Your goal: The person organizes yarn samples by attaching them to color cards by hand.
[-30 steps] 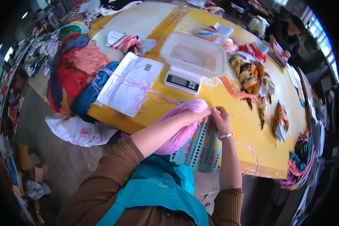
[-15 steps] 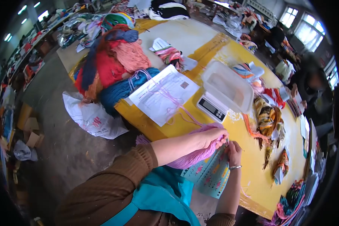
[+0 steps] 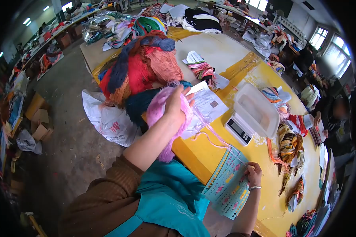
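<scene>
My left hand [image 3: 176, 104] is raised over the table's near left edge with a lilac-pink yarn skein [image 3: 162, 103] looped around it. Its fingers stretch upward and the yarn hangs down past the wrist. Loose pink strands [image 3: 213, 132] run from the skein toward a teal card [image 3: 225, 183] with pink flower prints and rows of punched holes. The right edge of this card is pinched in my right hand [image 3: 254, 173], which wears a bracelet. Under the skein lies a printed white sheet [image 3: 209, 100], partly covered by yarn.
A digital scale [image 3: 239, 128] with a clear plastic tub [image 3: 257, 110] stands on the yellow table [image 3: 201, 154]. Red, salmon and navy yarn [image 3: 140, 71] is heaped at the left. Several multicoloured bundles lie rightward, near another person [image 3: 332, 110]. A white plastic bag [image 3: 108, 120] hangs beside the table.
My left hand has moved up and left with the pink skein, away from my right hand. The teal card now shows more fully, and strands stretch between card and skein.
</scene>
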A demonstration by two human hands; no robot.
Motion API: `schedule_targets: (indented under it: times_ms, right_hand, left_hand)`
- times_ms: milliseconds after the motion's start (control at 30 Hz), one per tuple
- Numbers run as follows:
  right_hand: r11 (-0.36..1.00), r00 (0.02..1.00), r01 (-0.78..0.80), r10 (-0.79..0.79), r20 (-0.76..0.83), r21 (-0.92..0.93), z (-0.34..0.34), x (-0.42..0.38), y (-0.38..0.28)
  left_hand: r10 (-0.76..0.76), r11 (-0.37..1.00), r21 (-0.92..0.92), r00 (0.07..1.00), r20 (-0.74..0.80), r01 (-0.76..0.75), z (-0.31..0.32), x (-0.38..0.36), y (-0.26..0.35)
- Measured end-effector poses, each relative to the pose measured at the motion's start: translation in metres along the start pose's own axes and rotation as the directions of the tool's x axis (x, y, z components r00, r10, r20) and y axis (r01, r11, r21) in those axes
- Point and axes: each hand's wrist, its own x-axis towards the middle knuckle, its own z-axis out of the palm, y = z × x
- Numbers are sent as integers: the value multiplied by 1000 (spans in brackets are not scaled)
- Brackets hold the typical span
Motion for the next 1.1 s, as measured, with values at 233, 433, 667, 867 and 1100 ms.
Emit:
schedule_targets:
  times_ms: [233, 433, 667, 867, 1100]
  right_hand:
    - [970, 978, 155, -176, -107, -185, 15, -6, -6]
    - [935, 967, 250, -255, -13, 253, 122, -79, -129]
    - [859, 993, 50, -96, 64, 509, 154, -102, -137]
    - [690, 985, -2, -125, 122, 724, 133, -95, -128]
    - [827, 987, 24, -109, 119, 562, 138, -99, -123]
  left_hand:
    - [-185, 981, 123, 913, 364, 150, 0, -71, -32]
    - [-475, 868, 472, 546, 690, 158, 6, -115, -66]
    - [-572, 820, 491, 459, 680, 294, 6, -135, -67]
    - [-641, 767, 441, 511, 573, 467, -3, -122, -75]
    - [-642, 761, 552, 518, 565, 341, 12, -136, -74]
